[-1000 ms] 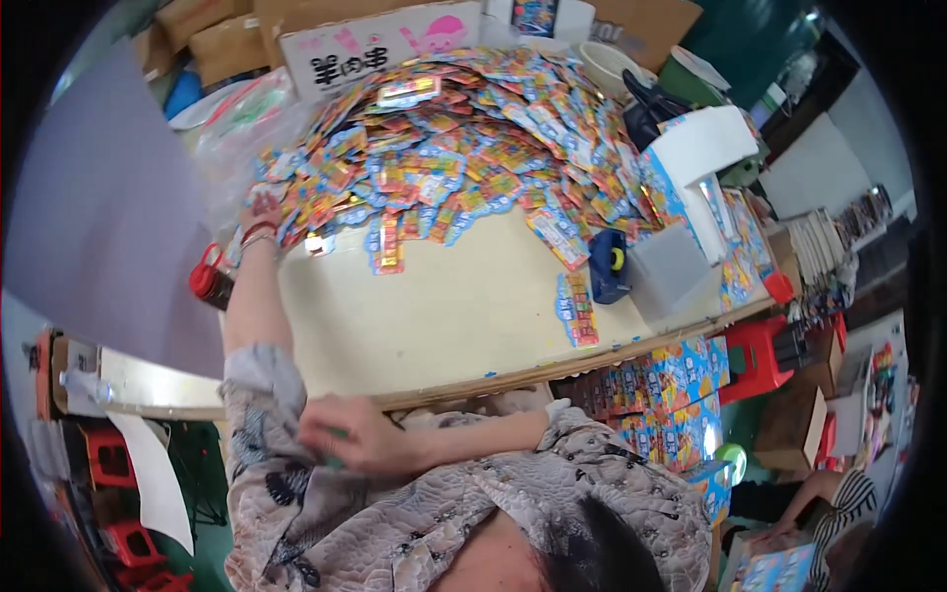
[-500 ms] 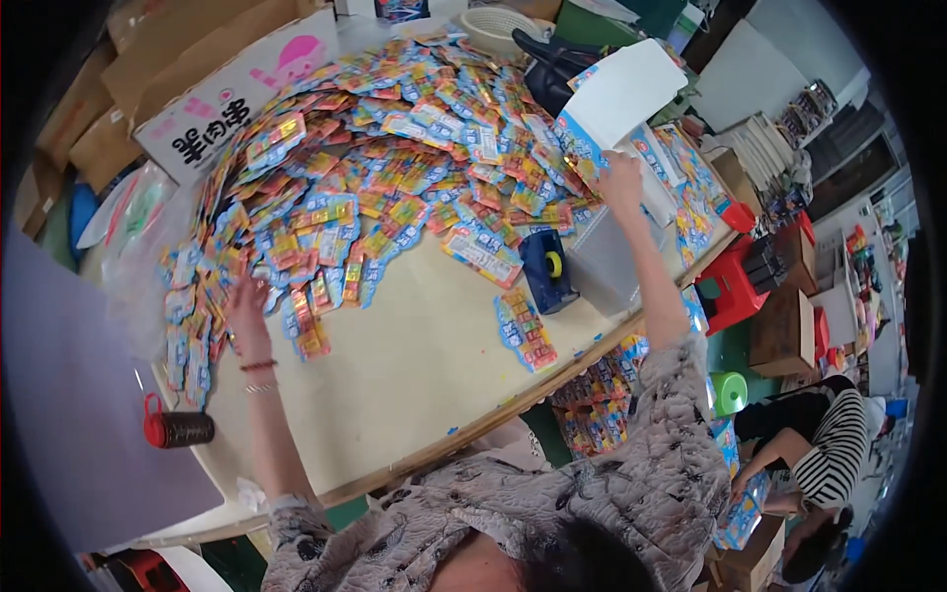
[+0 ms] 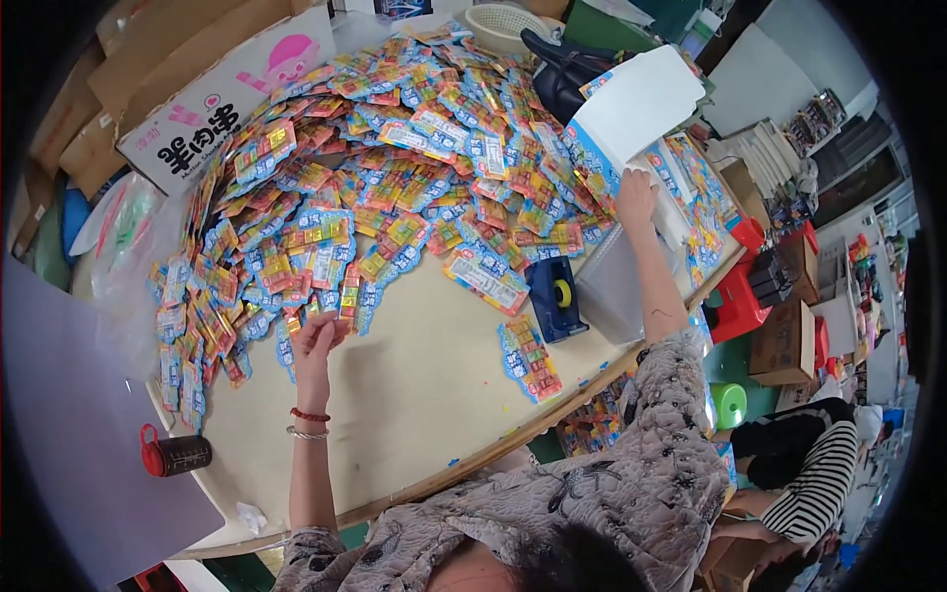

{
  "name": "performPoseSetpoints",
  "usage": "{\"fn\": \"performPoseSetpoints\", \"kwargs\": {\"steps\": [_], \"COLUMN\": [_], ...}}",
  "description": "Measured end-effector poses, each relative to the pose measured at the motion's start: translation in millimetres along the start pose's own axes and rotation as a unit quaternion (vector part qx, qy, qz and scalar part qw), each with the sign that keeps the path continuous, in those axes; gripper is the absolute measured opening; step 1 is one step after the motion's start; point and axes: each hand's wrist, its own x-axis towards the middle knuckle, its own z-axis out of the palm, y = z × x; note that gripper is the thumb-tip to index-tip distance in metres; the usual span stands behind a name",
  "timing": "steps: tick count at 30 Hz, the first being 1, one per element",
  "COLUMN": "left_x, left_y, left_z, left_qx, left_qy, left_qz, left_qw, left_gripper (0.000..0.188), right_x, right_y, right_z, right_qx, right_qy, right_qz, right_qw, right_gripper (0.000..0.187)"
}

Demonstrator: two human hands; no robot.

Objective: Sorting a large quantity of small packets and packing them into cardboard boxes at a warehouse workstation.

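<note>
My left hand (image 3: 318,347) is raised at the front edge of a large heap of candy packs (image 3: 395,178), fingers curled together. Whatever is between them cannot be made out; packs lie just behind and beside it. My right hand (image 3: 637,197) is closed at the near edge of an open white and blue cardboard box (image 3: 646,109), whose lid stands up. The box's inside is mostly hidden. Beside my right forearm stand a dark blue tape dispenser (image 3: 557,298) and a clear plastic sleeve (image 3: 610,281). A single candy pack (image 3: 531,360) lies near the front table edge.
A printed carton (image 3: 232,99) stands at the back left, next to clear plastic bags (image 3: 133,232). A red-lidded bottle (image 3: 176,454) lies at the left. Behind the heap are a white basket (image 3: 503,28) and a black bag (image 3: 572,74). Another person (image 3: 814,474) bends over cartons at the right.
My left hand has moved right and toward me along the heap's front edge, and its fingers have closed. My right hand stays at the box. The whole view has shifted slightly.
</note>
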Motion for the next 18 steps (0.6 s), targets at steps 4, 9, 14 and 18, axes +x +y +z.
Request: {"fn": "performPoseSetpoints", "kwargs": {"steps": [4, 9, 14, 18], "left_x": [-11.5, -28.1, -47.8, -49.1], "left_y": [4.8, 0.9, 25.2, 50.4], "left_z": [7.2, 18.6, 39.5, 71.3], "left_qx": [0.002, -0.005, -0.013, -0.056], "left_qy": [0.011, 0.007, -0.022, -0.007], "left_qz": [0.012, 0.018, 0.055, 0.097], "left_qw": [1.000, 1.000, 0.998, 0.994], "left_gripper": [0.021, 0.021, 0.019, 0.071], "right_x": [-7.8, 8.4, 15.6, -24.3], "right_y": [-23.6, -22.0, -21.8, -101.7], "right_z": [-27.8, -15.2, -149.1, -226.8], "right_qx": [-0.069, 0.026, 0.160, 0.435], "right_qy": [-0.047, 0.029, 0.156, 0.146], "right_qz": [-0.030, -0.021, -0.094, -0.237], "right_qw": [0.996, 0.999, 0.970, 0.856], "right_gripper": [0.017, 0.008, 0.007, 0.009]}}
